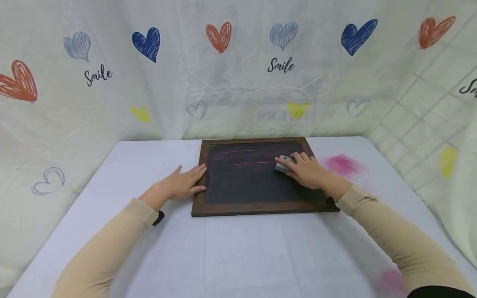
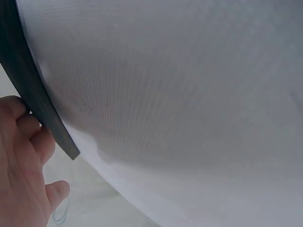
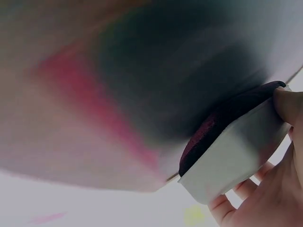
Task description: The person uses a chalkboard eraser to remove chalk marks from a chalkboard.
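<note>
Beige sleeves (image 1: 402, 242) come in nearest, over the near left and near right parts of the white surface (image 1: 238, 256). Toward the far edge of that surface, about midway between its side edges, lies a brown-framed chalkboard (image 1: 238, 184). Right hand (image 1: 307, 170) holds a grey eraser (image 1: 283, 164) between fingers and thumb, over the board's right half, at the end of the lower of two orange lines (image 1: 249, 163). Left hand (image 1: 180, 184) has its fingers spread and fairly straight, resting against the frame's left side without gripping it.

That light hold looks like the weak point: a hard sideways push could slide or turn the board, perhaps toward the far edge. Pink dust shows on the eraser's dark pad, so rubbing may smear colour rather than lift it. Near the far right corner, a pink smudge (image 1: 343, 164) lies close to the right forearm; a low cuff could spread it.
</note>
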`<state>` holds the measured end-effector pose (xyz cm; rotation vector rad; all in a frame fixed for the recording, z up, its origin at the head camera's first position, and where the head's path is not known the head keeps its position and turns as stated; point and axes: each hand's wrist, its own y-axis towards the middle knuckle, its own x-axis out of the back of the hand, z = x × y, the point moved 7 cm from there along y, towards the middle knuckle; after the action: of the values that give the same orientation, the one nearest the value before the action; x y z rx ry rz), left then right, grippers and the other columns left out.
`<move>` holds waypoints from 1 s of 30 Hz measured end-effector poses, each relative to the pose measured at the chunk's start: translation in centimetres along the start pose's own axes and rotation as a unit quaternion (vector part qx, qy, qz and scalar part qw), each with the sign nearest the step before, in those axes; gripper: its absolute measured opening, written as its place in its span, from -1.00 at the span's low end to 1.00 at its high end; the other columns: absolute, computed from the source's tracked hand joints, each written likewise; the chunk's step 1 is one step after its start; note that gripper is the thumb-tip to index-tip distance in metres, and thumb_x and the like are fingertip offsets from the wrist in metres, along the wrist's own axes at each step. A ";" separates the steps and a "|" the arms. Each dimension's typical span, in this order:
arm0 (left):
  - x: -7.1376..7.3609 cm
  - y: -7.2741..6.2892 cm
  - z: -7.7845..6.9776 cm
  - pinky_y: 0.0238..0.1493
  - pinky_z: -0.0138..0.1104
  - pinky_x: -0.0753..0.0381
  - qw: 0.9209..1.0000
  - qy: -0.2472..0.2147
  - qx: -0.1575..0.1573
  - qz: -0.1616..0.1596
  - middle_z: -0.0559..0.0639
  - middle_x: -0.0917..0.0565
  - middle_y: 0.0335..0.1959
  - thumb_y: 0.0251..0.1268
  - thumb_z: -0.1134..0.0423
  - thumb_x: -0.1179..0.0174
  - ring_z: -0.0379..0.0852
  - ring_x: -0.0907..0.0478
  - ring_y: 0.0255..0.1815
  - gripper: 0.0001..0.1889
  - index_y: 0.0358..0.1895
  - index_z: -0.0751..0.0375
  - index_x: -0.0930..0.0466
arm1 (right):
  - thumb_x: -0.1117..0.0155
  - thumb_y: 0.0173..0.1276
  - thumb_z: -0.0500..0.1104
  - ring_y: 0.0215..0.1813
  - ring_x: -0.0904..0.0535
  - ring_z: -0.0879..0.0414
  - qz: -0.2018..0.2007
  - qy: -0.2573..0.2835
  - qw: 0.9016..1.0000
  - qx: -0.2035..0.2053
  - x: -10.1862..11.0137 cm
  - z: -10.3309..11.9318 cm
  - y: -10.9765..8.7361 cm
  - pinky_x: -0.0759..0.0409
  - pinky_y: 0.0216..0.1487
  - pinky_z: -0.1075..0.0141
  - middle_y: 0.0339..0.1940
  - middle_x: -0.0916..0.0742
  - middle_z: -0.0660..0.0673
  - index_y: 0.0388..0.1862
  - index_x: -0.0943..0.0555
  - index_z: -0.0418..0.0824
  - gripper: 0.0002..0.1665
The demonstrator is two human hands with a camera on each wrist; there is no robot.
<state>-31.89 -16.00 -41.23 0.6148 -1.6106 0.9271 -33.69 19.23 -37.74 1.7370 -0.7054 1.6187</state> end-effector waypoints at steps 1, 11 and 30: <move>0.0 0.0 0.0 0.50 0.32 0.17 1.000 0.000 0.000 0.000 0.15 0.08 0.69 0.67 -0.18 0.15 0.08 0.02 0.65 -0.20 0.67 0.27 0.13 | -0.22 0.58 -0.13 0.08 -0.43 -0.28 -0.007 0.002 1.000 -0.003 0.1 -0.5 -0.4 -0.46 -0.15 -0.10 0.18 -0.49 -0.42 0.59 -0.27 -0.02 -0.33; 0.2 -0.1 0.2 0.50 0.32 0.15 1.000 0.002 -0.002 -0.001 0.15 0.07 0.68 0.67 -0.17 0.15 0.08 0.02 0.65 -0.20 0.67 0.28 0.12 | -0.13 0.63 -0.13 0.12 -0.39 -0.34 0.042 0.018 0.996 -0.080 0.0 -1.2 -0.1 -0.43 -0.05 -0.16 0.22 -0.44 -0.47 0.61 -0.23 -0.03 -0.35; 0.0 0.0 0.0 0.49 0.34 0.17 1.000 -0.012 -0.008 -0.007 0.15 0.10 0.69 0.67 -0.18 0.15 0.10 0.02 0.65 -0.19 0.67 0.28 0.14 | -0.11 0.65 -0.02 0.36 -0.36 -0.23 0.076 0.020 0.995 0.060 -0.4 11.3 4.5 -0.46 0.16 -0.13 0.40 -0.41 -0.32 0.68 -0.19 0.06 -0.31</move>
<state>-31.88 -15.95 -41.22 0.6277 -1.6324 0.8982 -29.88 7.69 -37.93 1.7666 -0.7507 1.8289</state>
